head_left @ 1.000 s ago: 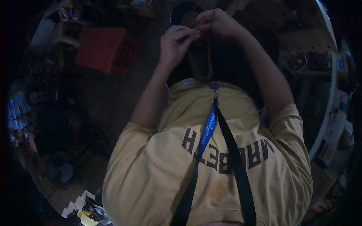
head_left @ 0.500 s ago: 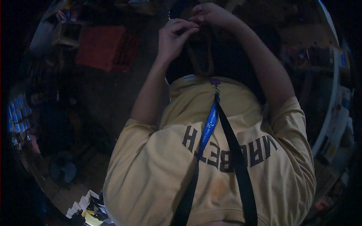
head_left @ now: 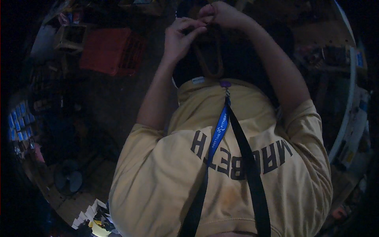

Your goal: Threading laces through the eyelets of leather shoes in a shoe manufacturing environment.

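Note:
Both hands meet at the top of the head view, over my dark-clothed lap. My left hand (head_left: 178,37) is closed, its thumb and fingertips pinched together beside the right hand's fingers. My right hand (head_left: 223,15) is curled, with the fingers bent inward. Whatever lies between the fingertips is too small and dim to name. Below the hands a brown U-shaped strap (head_left: 213,74) lies against the dark cloth. Its upper ends run up toward the hands, and I cannot tell whether either hand grips it.
A blue and black lanyard (head_left: 220,128) hangs over my yellow shirt (head_left: 169,173). To the left stand a red plastic crate (head_left: 103,50) and a small wooden box (head_left: 70,37). A fan (head_left: 68,177) is at the lower left. Dim shelving (head_left: 347,118) lines the right.
The fingers of both hands have shifted slightly at the pinch, the right hand curling a little more. The hands stay close together. The surroundings have shifted only slightly in the view.

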`<state>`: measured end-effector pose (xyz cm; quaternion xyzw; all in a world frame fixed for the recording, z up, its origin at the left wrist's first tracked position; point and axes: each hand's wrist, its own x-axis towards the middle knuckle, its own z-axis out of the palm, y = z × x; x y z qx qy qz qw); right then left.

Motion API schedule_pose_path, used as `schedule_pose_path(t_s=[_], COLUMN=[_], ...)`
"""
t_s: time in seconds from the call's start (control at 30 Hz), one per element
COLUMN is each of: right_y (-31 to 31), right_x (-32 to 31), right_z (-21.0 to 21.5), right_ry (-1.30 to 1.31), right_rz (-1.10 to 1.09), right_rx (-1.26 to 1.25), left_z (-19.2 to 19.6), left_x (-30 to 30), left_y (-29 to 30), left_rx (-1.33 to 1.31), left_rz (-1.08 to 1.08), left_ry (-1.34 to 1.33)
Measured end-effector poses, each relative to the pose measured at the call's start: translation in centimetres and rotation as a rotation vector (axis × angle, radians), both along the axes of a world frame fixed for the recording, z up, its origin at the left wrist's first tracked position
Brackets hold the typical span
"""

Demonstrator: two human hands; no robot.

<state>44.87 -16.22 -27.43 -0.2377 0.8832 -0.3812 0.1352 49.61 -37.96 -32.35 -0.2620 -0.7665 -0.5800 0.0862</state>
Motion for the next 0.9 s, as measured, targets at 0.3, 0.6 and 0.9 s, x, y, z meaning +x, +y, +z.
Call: schedule_pose_path(t_s=[0.3, 0.6, 0.9], right_y=[0.1, 1.9, 1.7], right_x=[-2.0, -3.1, -1.9], right_z=[-1.7, 1.2, 1.2], right_ry=[-0.175, -0.076, -0.149], right_rz=[-0.787, -0.116, -0.062], right_rx=[-0.748, -0.669, -0.513], left_z=[0.5, 0.9, 0.4], left_x=[-0.5, -0.7, -0.1], left_y=[0.2, 0.0, 0.2], left_rx=[-0.036, -0.162, -0.144], left_rz=[0.0, 0.011, 0.045], left_ry=[-0.061, 0.079, 0.044])
